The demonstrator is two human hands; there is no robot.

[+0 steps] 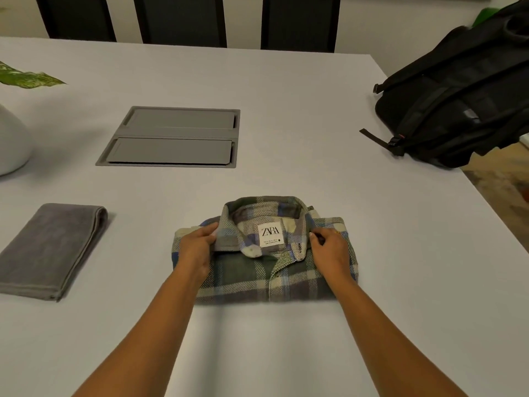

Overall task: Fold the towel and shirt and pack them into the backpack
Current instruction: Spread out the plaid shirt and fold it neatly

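Lying on the white table [286, 110] close in front of the person was the shirt [266, 279], folded into a neat block with its collar [266, 209] on the far side. It was a soft check shirt in green, blue, cream and grey. Inside the collar sat a white label [270, 234] with big black letters.

The left hand [197, 247] pinched the left side of the collar, and the right hand [329, 250] pinched the right side the same way, so both hands held the shirt. A small gold ring [337, 232] showed on the right hand.

The grey towel [54, 250] lay folded flat to the left of the shirt, well apart from it. The black backpack [458, 110] lay on its side at the far right corner of the table, with part of it past the table's edge.

Some things were hard to see. The backpack was cut off by the right side of the picture — and it was too dark to tell if it was zipped or unzipped. Some fingertips were tucked under the collar, hidden. The small print on the label was too tiny to read. A white pot [11, 141] and a green leaf [25, 77] were cut off at the left. A grey lid [171, 137] was set into the table, and dark chairs [183, 18] stood behind it — their tops cut off.
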